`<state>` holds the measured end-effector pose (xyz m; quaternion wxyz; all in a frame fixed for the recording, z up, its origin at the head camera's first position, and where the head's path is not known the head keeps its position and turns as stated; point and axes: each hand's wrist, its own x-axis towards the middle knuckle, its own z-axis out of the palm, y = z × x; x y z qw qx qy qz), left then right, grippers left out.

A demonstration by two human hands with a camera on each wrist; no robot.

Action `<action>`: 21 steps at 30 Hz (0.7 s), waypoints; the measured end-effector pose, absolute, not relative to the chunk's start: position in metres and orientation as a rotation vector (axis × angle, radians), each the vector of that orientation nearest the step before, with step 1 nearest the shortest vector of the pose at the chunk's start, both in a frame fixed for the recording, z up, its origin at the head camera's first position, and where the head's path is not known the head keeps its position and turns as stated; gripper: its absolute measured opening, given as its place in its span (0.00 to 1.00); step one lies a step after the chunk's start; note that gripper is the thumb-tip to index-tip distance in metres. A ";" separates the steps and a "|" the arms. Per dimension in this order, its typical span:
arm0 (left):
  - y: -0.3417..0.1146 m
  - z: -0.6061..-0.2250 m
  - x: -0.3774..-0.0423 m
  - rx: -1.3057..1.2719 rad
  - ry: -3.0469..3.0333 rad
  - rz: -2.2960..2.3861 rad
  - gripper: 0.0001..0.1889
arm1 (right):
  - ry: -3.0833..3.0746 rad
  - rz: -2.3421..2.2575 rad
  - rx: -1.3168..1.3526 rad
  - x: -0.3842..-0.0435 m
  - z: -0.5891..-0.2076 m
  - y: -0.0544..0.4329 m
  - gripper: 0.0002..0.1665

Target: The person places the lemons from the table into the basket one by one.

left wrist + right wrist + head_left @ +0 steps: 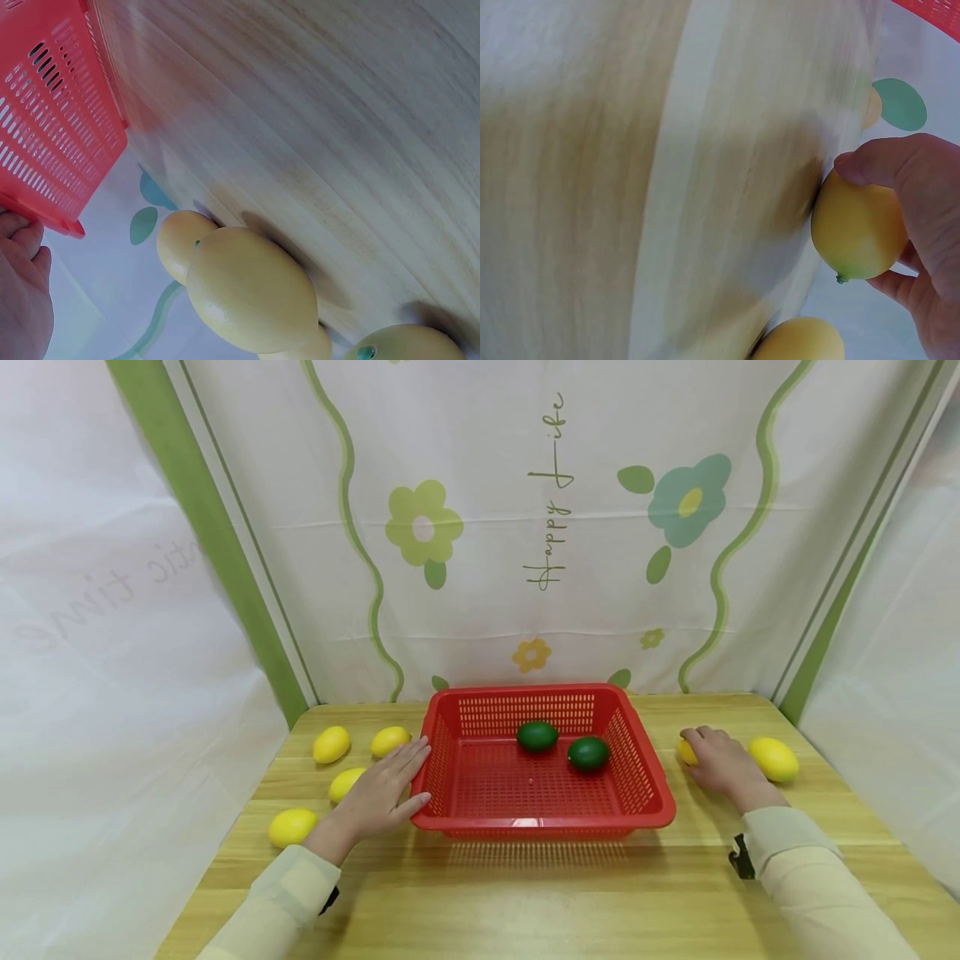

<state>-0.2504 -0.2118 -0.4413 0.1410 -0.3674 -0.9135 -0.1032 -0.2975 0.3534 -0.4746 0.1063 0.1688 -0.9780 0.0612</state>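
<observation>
A red plastic basket (543, 822) stands on the table with two dark green, lime-like fruits, one (537, 736) near its back wall and the other (588, 753) right of it. My left hand (381, 789) rests along the basket's left rim, fingers straight and thumb apart. To the right of the basket, my right hand (723, 764) grips a yellow lemon (859, 225), thumb on one side and fingers curled round the other. In the head view that hand hides most of the lemon. A second lemon (773, 759) lies just right of the hand.
Several lemons lie left of the basket, among them one (332, 744) at the back and another (292, 828) beside my left wrist. The wooden table (525, 910) ends at a white patterned curtain (480, 610) behind, with white sheets at both sides.
</observation>
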 end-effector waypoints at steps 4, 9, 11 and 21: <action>-0.212 -0.441 -0.251 -1.066 -2.627 -0.300 0.36 | -2.876 0.176 0.497 -0.297 -0.474 0.353 0.27; -0.211 -0.441 -0.251 -1.070 -2.622 -0.300 0.36 | -2.847 0.166 0.513 -0.295 -0.474 0.352 0.26; -0.211 -0.441 -0.250 -1.067 -2.625 -0.299 0.36 | -2.820 0.156 0.532 -0.294 -0.474 0.352 0.26; -0.211 -0.441 -0.250 -1.065 -2.627 -0.307 0.36 | -2.639 0.086 0.625 -0.295 -0.475 0.356 0.29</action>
